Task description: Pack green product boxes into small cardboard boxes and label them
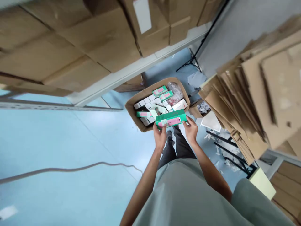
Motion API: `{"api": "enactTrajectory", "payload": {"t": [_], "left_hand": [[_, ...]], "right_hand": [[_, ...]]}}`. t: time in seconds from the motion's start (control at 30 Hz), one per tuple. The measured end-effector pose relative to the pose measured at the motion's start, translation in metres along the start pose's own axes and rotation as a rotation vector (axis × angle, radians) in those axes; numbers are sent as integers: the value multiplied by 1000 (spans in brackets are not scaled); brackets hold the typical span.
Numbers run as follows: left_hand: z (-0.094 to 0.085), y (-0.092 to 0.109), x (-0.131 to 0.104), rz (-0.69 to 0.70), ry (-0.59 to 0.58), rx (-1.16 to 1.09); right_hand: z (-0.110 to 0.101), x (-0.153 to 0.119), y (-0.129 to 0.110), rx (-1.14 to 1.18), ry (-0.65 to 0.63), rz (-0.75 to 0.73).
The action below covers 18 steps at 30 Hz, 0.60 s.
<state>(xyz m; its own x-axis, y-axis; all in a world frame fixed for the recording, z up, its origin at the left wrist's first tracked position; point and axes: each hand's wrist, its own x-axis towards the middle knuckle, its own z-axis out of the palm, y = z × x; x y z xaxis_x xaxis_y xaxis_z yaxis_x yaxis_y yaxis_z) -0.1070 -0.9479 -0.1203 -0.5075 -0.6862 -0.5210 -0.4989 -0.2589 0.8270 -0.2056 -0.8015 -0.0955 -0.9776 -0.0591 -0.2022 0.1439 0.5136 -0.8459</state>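
Left hand [160,135]: pinching one end!
Right hand [191,129]: gripping the other!
Green box [170,115]: spanning between; any shift is needing both.

Grey-green top [176,194], loose and plain, faint sheen down the front; short sleeve, forearms bare; dark trousers [183,144], charcoal to black, creased at the legs; dark shoe [169,135] with a paler edge, partly hidden; both hands ungloved.

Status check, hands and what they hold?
Left hand and right hand: both gripping green-and-pink box. Box held above edge of open carton. Nothing visible blocking either hand.
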Motion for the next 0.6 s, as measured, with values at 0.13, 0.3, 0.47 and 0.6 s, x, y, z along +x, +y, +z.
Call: {"api": "enactTrajectory", "payload": {"t": [0.13, 0.3, 0.47, 0.6], "left_hand": [[0, 57, -68, 155, -175, -4], [36, 107, -138, 371, -435, 21], [91, 137, -222, 562, -753, 76], [138, 135, -303, 689, -1014, 146]], "right_hand": [[-82, -61, -48, 127, 172, 28], [-191, -128, -71, 255, 503, 48], [-278, -200, -58, 367, 875, 98], [-327, -262, -30, 457, 1204, 182]]}}
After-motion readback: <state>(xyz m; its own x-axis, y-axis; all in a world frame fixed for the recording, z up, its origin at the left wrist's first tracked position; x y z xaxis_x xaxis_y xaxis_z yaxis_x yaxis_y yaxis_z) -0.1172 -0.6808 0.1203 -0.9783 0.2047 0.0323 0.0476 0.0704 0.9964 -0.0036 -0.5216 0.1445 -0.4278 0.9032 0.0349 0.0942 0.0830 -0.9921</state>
